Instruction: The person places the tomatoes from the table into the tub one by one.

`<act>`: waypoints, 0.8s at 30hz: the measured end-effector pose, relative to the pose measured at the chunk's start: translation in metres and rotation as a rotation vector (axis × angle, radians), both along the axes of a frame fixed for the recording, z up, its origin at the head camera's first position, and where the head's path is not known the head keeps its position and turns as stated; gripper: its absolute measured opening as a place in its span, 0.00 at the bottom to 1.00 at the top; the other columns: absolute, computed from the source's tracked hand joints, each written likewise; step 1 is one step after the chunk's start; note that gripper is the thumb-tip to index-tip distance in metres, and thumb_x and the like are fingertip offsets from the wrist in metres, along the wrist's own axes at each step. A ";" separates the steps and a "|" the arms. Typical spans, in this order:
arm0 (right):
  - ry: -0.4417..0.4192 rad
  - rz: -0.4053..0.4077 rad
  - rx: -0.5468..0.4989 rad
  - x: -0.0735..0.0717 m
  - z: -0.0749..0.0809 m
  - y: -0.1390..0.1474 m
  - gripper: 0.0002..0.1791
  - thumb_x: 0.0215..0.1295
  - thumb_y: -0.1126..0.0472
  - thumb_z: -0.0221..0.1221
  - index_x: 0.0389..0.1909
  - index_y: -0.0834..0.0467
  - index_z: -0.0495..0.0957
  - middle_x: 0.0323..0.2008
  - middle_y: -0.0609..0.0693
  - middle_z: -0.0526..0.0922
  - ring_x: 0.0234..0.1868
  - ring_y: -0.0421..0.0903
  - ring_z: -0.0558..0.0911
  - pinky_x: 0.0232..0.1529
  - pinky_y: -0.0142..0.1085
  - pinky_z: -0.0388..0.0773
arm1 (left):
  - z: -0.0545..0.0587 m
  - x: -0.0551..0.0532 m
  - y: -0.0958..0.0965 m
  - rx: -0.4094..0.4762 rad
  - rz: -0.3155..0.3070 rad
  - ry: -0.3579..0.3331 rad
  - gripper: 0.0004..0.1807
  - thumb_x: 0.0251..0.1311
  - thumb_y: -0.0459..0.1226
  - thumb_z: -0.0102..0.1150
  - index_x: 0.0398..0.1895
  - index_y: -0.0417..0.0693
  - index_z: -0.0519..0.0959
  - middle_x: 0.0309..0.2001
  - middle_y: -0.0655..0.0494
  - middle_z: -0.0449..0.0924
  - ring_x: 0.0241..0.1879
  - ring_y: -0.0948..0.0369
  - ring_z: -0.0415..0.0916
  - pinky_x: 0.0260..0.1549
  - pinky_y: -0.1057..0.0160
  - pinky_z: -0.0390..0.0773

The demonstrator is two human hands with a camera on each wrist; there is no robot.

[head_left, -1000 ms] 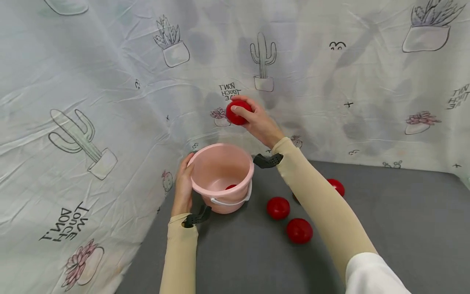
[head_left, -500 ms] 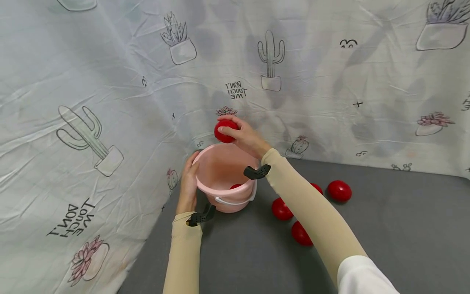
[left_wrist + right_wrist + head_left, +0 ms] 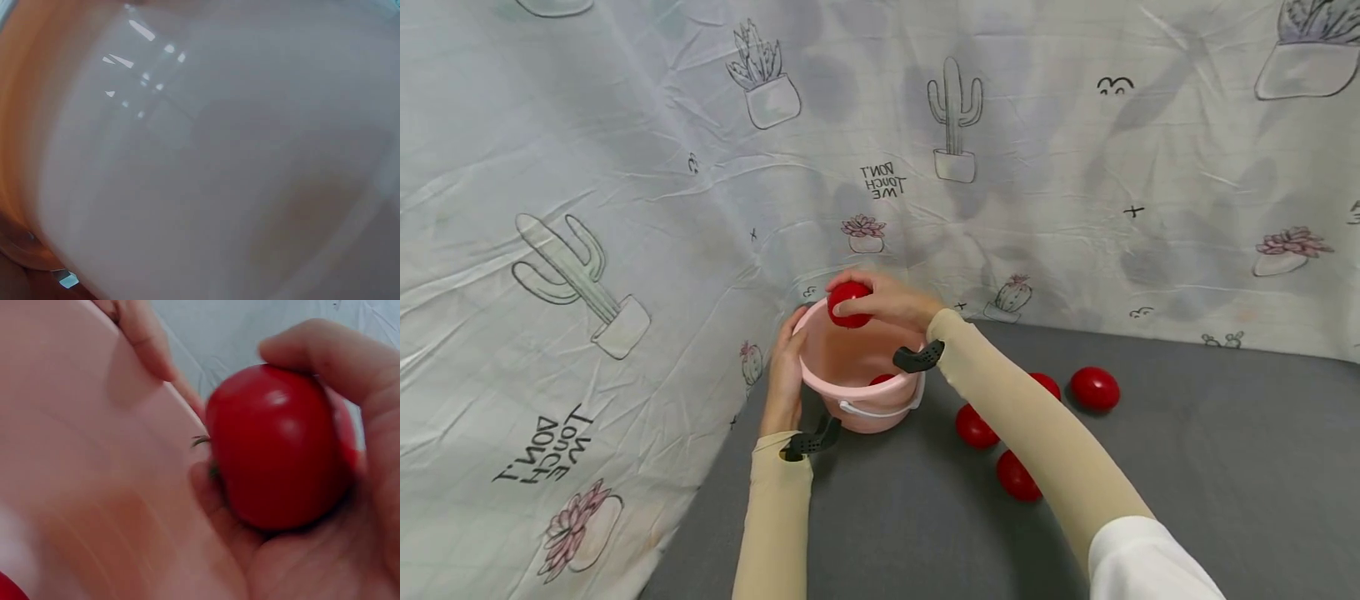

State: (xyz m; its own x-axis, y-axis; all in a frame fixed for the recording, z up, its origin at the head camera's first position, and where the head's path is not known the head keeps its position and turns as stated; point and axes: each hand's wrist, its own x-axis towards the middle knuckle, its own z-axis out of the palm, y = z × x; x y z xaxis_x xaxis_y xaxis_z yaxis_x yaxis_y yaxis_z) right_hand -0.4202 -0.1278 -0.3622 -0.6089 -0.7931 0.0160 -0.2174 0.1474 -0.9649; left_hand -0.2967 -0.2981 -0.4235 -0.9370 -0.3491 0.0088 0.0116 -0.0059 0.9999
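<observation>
My right hand (image 3: 893, 300) grips a red tomato (image 3: 850, 303) just inside the far side of the pink bucket's (image 3: 831, 358) mouth. In the right wrist view, thumb and fingers curl round this tomato (image 3: 275, 450), and a bit of green stem shows. My left hand (image 3: 784, 375) holds the bucket at its left side, thumb over the rim and the other fingers outside. Another tomato (image 3: 882, 379) lies at the bottom of the bucket, mostly hidden by the near rim. Pale bucket wall (image 3: 187, 175) fills the left wrist view, blurred.
Several more tomatoes lie on the grey tabletop right of the bucket, one (image 3: 1095, 389) farther right and others, such as this tomato (image 3: 975, 425), partly behind my right forearm. The bucket's white handle (image 3: 880, 413) hangs in front. Cactus-print cloth (image 3: 1037, 167) stands behind and left.
My right hand has carried the tomato down and slightly left, from above and behind the bucket into its mouth. My left hand keeps its hold; the head view has shifted slightly.
</observation>
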 end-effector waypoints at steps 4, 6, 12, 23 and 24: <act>-0.001 0.082 0.084 0.002 0.001 0.002 0.27 0.62 0.53 0.66 0.63 0.50 0.74 0.57 0.49 0.79 0.60 0.49 0.76 0.58 0.40 0.80 | 0.002 -0.001 0.004 0.003 -0.007 -0.011 0.26 0.76 0.48 0.44 0.76 0.65 0.62 0.74 0.60 0.65 0.70 0.56 0.62 0.74 0.47 0.62; 0.016 0.107 0.125 0.002 0.002 0.003 0.27 0.62 0.53 0.66 0.62 0.50 0.74 0.57 0.50 0.79 0.59 0.49 0.76 0.58 0.40 0.80 | 0.003 -0.001 0.005 0.002 -0.014 -0.014 0.27 0.76 0.48 0.44 0.76 0.65 0.62 0.74 0.59 0.64 0.70 0.55 0.61 0.74 0.47 0.62; -0.017 0.156 0.181 0.003 0.000 -0.001 0.29 0.58 0.54 0.69 0.61 0.48 0.74 0.57 0.48 0.79 0.59 0.48 0.76 0.56 0.40 0.82 | 0.006 -0.001 0.003 -0.006 -0.029 0.002 0.28 0.77 0.48 0.39 0.78 0.63 0.59 0.77 0.59 0.60 0.73 0.55 0.58 0.76 0.47 0.58; 0.004 0.273 0.185 0.001 -0.012 -0.008 0.27 0.62 0.60 0.66 0.62 0.58 0.73 0.54 0.51 0.78 0.55 0.45 0.76 0.52 0.35 0.82 | 0.003 0.001 0.000 0.016 -0.056 -0.017 0.29 0.79 0.47 0.35 0.80 0.59 0.55 0.79 0.59 0.56 0.75 0.57 0.56 0.77 0.52 0.57; 0.006 0.273 0.186 0.001 -0.013 -0.009 0.28 0.62 0.60 0.66 0.62 0.58 0.73 0.54 0.51 0.78 0.55 0.45 0.76 0.52 0.35 0.82 | 0.003 0.001 -0.001 0.016 -0.054 -0.019 0.29 0.79 0.47 0.34 0.80 0.59 0.55 0.79 0.59 0.55 0.75 0.57 0.55 0.77 0.52 0.56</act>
State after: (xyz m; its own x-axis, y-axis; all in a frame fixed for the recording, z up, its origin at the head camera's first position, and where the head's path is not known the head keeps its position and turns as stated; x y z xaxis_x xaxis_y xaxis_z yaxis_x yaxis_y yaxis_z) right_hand -0.4190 -0.1370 -0.3750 -0.3738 -0.9166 -0.1417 -0.2790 0.2568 -0.9253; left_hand -0.2955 -0.2986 -0.4206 -0.9544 -0.2983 -0.0144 -0.0082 -0.0220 0.9997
